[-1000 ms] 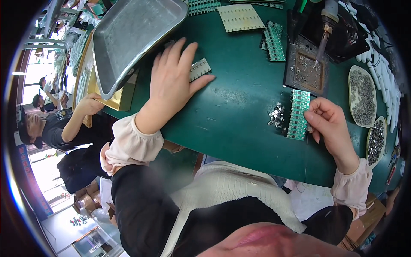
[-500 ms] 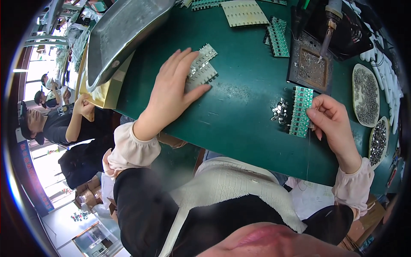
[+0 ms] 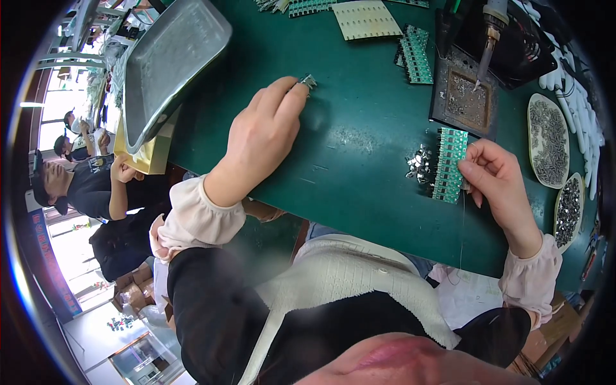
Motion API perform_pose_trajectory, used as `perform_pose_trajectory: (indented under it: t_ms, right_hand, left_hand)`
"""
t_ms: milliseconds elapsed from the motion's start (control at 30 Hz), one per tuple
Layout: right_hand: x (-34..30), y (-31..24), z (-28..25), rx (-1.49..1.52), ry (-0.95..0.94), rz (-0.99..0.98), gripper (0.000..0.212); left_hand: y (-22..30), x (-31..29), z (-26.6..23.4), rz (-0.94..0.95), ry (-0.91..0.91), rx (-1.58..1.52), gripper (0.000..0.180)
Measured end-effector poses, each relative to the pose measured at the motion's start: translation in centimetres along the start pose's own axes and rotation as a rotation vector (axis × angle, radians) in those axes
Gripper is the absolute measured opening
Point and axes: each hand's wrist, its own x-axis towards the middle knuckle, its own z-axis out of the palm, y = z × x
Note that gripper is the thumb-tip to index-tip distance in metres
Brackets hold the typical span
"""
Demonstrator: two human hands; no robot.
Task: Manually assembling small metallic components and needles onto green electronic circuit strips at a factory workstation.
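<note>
My left hand (image 3: 264,136) is closed around circuit boards (image 3: 309,81), with only a green end with metal bits poking out past the fingertips. The rest of them is hidden under the hand. At the right, my right hand (image 3: 497,176) pinches the edge of a green circuit board strip (image 3: 451,163) lined with small dark components. A thin wire hangs down from the same fingers. Beside that strip lies a small pile of shiny metal pieces (image 3: 419,163). Beyond the right hand, a soldering iron (image 3: 489,48) points down at a dark residue tray (image 3: 470,97).
A metal scoop tray (image 3: 176,61) stands at the left above a yellow box (image 3: 154,151), near another person's hand (image 3: 123,168). Stacked green boards (image 3: 416,56) and a pale panel (image 3: 366,19) lie at the back. Two dishes of metal parts (image 3: 548,141) sit at the right.
My left hand has closed around the boards it was covering and tilted them, so less of them shows. The scoop tray has shifted left. My right hand has barely moved.
</note>
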Motion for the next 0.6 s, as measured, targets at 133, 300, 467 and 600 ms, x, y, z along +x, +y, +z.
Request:
perform_pose_trajectory:
  t_ms: [133,300,467,600]
  right_hand:
    - [0.2,0.4,-0.1,0.019,0.014,-0.006,0.012]
    - [-0.1,0.2,-0.1,-0.012,-0.018,-0.016,0.013]
    - [0.2,0.3,0.0,-0.011,0.004,-0.004,0.013]
    - [0.1,0.0,-0.1,-0.022,-0.010,-0.007,0.011]
  left_hand:
    - [-1.0,0.8,-2.9,0.004,0.218,-0.047,0.034]
    - [-9.4,1.9,-8.9,-0.334,0.385,0.623,0.028]
    - [-15.5,-0.9,-6.7,-0.264,0.018,0.711,0.045]
    - [-16.7,-3.1,-5.1,-0.455,-0.090,0.694,0.044]
